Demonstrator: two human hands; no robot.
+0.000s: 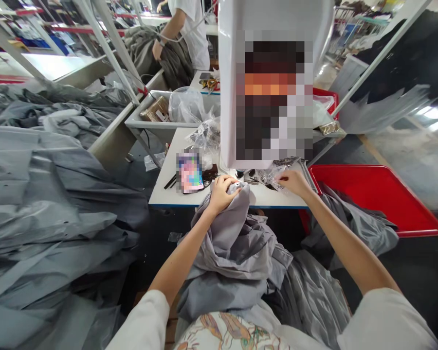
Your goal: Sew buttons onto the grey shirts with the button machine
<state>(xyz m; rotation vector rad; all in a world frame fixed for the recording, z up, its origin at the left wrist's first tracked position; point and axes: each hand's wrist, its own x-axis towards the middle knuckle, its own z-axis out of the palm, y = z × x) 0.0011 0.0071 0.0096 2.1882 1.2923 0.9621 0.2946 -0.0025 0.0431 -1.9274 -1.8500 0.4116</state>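
My left hand (222, 195) rests at the table's front edge with its fingers closed on the upper end of a grey garment (237, 243). The rest of the garment drapes down over my lap in loose folds. At the right of the table my right hand (295, 183) reaches to a clear plastic bag (272, 175) that seems to hold small shiny parts. Its fingertips are pinched together at the bag; what lies between them is too small to tell. A tall white machine housing (229, 97) stands between and beyond my hands, its lower part mostly hidden.
A lit phone (190, 172) lies left on the white table (162, 194). Behind it is a grey bin (149, 124) with plastic bags. A red tray (372, 194) stands right, with grey cloth hanging from it. Grey garments (51, 209) heap at left. Another person (190, 34) handles dark cloth beyond.
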